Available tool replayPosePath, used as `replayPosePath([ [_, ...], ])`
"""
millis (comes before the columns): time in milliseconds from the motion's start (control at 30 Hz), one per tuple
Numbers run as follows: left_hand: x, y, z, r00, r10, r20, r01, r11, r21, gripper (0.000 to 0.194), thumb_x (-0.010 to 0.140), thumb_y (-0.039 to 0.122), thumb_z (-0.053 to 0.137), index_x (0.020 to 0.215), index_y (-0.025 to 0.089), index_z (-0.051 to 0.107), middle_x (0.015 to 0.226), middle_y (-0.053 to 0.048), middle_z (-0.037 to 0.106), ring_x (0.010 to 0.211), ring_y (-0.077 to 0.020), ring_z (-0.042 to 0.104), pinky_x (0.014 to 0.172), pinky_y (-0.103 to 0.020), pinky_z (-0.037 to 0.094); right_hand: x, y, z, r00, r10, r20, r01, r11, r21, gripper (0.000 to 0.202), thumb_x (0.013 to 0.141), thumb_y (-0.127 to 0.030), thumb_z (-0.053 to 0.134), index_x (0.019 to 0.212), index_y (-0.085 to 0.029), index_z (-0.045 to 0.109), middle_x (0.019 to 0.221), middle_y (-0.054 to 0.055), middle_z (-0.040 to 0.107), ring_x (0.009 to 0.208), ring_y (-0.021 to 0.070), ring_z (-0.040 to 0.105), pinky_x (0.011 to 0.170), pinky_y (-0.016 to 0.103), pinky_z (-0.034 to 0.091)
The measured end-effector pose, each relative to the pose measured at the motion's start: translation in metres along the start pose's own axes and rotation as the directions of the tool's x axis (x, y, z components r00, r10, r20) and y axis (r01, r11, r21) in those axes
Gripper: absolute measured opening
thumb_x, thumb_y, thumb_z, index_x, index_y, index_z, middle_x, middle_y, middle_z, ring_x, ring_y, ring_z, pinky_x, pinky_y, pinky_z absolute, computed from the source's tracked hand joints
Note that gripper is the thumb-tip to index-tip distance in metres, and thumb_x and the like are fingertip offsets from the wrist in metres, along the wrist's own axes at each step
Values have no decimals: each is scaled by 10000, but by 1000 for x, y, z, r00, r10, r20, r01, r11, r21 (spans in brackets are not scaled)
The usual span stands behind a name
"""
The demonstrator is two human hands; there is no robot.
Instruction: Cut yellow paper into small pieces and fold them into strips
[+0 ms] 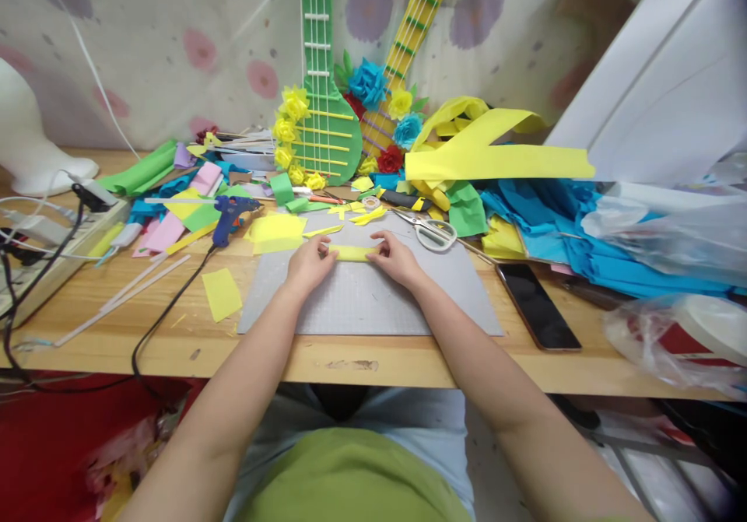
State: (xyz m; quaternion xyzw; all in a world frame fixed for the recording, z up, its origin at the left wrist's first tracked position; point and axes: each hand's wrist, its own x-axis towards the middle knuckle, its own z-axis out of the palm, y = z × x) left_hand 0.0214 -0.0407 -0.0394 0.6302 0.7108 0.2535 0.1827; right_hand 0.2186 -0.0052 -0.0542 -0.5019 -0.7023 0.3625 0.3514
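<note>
A narrow yellow strip of crepe paper point(352, 253), folded or rolled, lies crosswise over the grey cutting mat point(362, 304). My left hand point(311, 264) pinches its left end, thumb against fingers. At the other end my right hand point(398, 257) is closed on the strip in the same way. Just beyond the right hand rest the white-handled scissors point(436, 234), blades pointing left. A stack of yellow paper point(277, 232) sits past the left hand, partly on the mat. Small yellow cut pieces point(367, 216) are scattered behind the strip.
A blue glue gun point(229, 218) with a black cord lies left of the mat, near a loose yellow sheet point(222, 295). To the right is a phone point(537, 306). Paper-covered green point(330, 129) and yellow point(420, 20) instruments with paper flowers lean at the back. A power strip point(58, 253) occupies the left.
</note>
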Motion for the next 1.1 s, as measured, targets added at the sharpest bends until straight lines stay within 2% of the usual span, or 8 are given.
replayPosePath([
  [133, -1, 4, 0, 998, -56, -34, 57, 998, 20, 283, 763, 343, 518, 1021, 229, 530, 853, -1, 656, 786, -163, 597, 639, -271, 408, 4, -1, 5, 994, 68, -87, -71, 997, -30, 361, 623, -252, 650, 967, -247, 541, 613, -79, 531, 569, 107, 479, 588, 236, 330],
  [267, -3, 9, 3, 993, -83, -78, 89, 993, 77, 346, 765, 337, 515, 1097, 246, 480, 844, 3, 666, 809, -176, 604, 632, -273, 399, 5, -4, 12, 989, 80, -128, -99, 984, -148, 380, 641, -279, 651, 996, -251, 517, 625, -62, 517, 582, 120, 474, 564, 238, 301],
  [533, -4, 15, 4, 992, -67, -103, 87, 975, 203, 418, 773, 331, 508, 1168, 230, 417, 814, -26, 668, 852, -216, 607, 655, -300, 404, 2, -10, 15, 989, 64, -131, -98, 958, -271, 353, 694, -270, 610, 1022, -238, 479, 656, -24, 532, 627, 154, 489, 563, 251, 282],
  [833, -5, 15, 4, 991, -95, -90, 112, 972, 208, 365, 777, 333, 525, 1115, 237, 431, 806, -14, 648, 838, -207, 589, 679, -303, 414, 0, -14, 18, 994, 58, -95, -94, 895, -436, 359, 763, -273, 522, 1108, -199, 452, 764, 23, 603, 732, 181, 543, 633, 264, 346],
  [1000, -4, 14, 9, 989, 70, -128, -28, 954, 299, 128, 789, 271, 511, 904, 239, 557, 898, -43, 597, 962, -216, 510, 765, -301, 414, -2, -18, 18, 994, 66, -86, -102, 847, -521, 374, 780, -287, 483, 1139, -195, 441, 835, 30, 627, 793, 188, 555, 650, 261, 357],
  [1100, -3, 12, 12, 975, 184, -121, -133, 929, 344, 120, 804, 237, 484, 791, 241, 602, 964, -55, 561, 1005, -221, 466, 831, -296, 394, -3, -20, 18, 994, 59, -95, -102, 826, -554, 375, 784, -302, 473, 1140, -187, 447, 860, 46, 630, 815, 204, 557, 647, 270, 360],
])
